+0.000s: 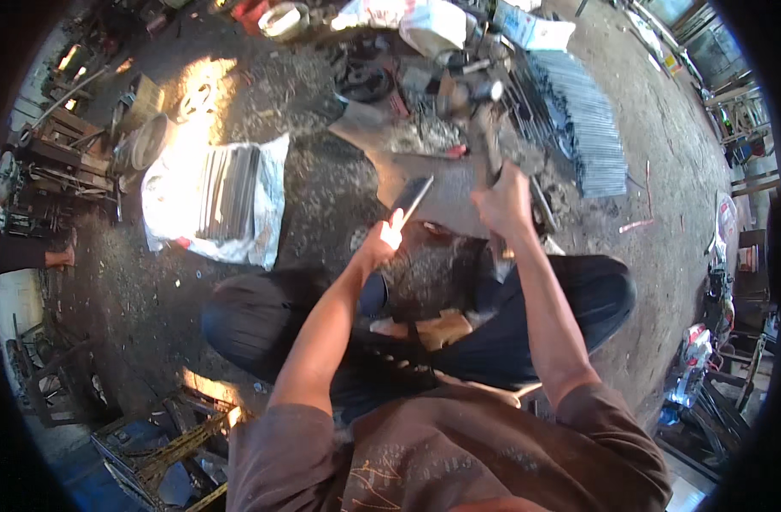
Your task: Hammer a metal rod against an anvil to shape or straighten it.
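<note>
My left hand (384,242) is closed around one end of a flat dark metal blade (413,200), which points away and to the right with a bright edge. It is held over a worn brown-grey sheet (442,183) on the ground between my knees. To the right, my right hand (506,205) is wrapped round what looks like a hammer (489,143). Its dark upper part reaches beyond my fist, and my fingers hide its middle. A small red-handled tool (455,152) lies on the sheet near my right hand.
A stack of flat metal strips (227,192) rests on a white sack (271,200) at left. A long row of grey blades (587,124) lies at right. Beyond the sheet are a dark wheel (362,81) and assorted metal pieces. A yellowish frame (156,461) stands at lower left; another person's foot (62,257) shows at far left.
</note>
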Demonstrator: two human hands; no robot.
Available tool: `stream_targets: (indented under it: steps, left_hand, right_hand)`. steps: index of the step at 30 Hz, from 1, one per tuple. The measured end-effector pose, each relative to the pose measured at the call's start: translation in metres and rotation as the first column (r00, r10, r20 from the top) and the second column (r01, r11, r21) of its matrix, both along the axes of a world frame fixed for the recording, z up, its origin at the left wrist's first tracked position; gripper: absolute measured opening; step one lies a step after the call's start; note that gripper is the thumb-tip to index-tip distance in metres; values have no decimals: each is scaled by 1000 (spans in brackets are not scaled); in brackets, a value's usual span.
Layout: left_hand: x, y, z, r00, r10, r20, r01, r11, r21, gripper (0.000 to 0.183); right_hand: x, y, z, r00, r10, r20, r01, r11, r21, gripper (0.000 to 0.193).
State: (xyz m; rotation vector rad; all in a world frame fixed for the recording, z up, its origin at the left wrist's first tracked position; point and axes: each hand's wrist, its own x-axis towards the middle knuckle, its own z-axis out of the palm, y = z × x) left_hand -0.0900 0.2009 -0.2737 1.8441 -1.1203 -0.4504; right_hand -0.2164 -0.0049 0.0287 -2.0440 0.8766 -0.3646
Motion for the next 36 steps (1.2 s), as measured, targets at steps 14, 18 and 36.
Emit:
stream_targets:
  steps: [14,18,36]
  left_hand:
    - [-33,-46,115,973,212,-88,-140,851,507,64]
    - [-26,-49,88,972,235,-25,-180,808,562,79]
    - [10,-40,365,349,-528,-774,-709,391,-587,54]
  right_hand:
    - [-4,-13,10,999,-35,30,40,983,-180,40]
    - [-16,-20,-82,836,23,-549,-185,953,-242,38]
    - [-54,-22,-105,894,26,-448,-95,986,-133,53]
